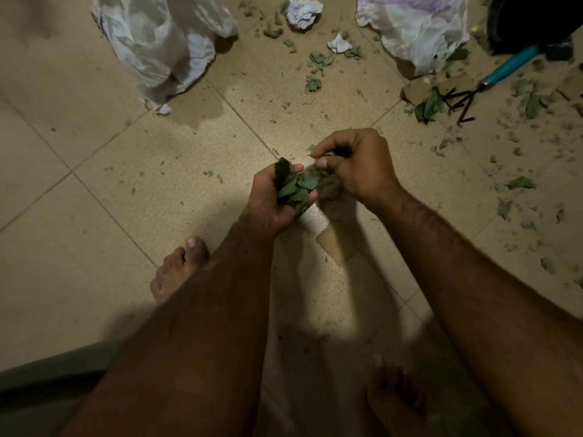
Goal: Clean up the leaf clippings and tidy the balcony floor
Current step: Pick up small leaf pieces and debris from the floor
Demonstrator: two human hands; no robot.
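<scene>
Clippings (295, 187) sit gripped in the left hand (274, 203), the right hand (356, 168) (just beside it) pinching their top edge.

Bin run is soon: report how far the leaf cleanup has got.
Looks done: the tiles at the left carry only a few specks. In hand: the left hand grips a bunch of leaves, and the right hand pinches at it. Left: clippings litter the right side around the hand rake, and crumpled paper lies up top.
</scene>
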